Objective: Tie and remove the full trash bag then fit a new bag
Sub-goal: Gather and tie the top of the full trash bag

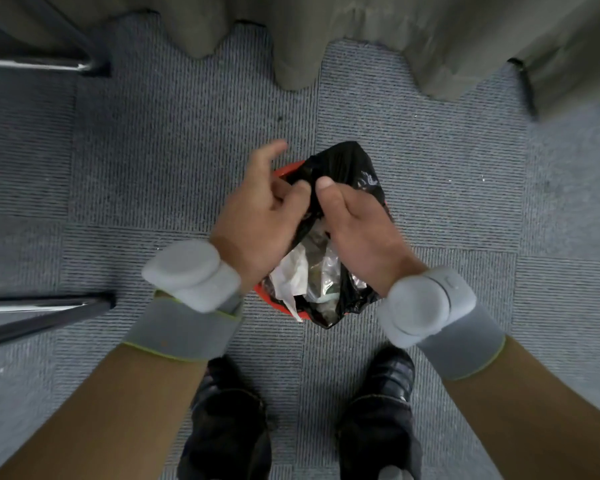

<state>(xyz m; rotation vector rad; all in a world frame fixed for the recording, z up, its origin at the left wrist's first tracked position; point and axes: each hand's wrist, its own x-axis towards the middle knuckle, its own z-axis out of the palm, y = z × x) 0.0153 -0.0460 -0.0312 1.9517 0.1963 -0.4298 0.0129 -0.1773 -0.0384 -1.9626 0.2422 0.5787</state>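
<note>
My left hand [260, 216] and right hand [357, 223] meet at the centre of the frame, each with its grip closed on gathered black plastic of the trash bag [340, 168]. My left fingers [300, 188] curl round a bunch of the film, with the forefinger lifted free and pointing to the upper part of the frame. My right thumb [326, 185] presses a second bunch against fingers hidden beneath it. Both wrists are bent down and inward, forearms coming in from the lower corners.

The bag sits in the orange bin [284, 172], just below my hands, on the grey carpet [153, 168] between them and my shoes [229, 410]. I judge the tying only begun: the top is drawn together at the far side, but the near side gapes and white paper and clear wrappers [309, 275] show inside. No knot is visible. Still left are knotting, lifting the bag out and fitting a fresh one; I see no new bag anywhere in view.
</note>
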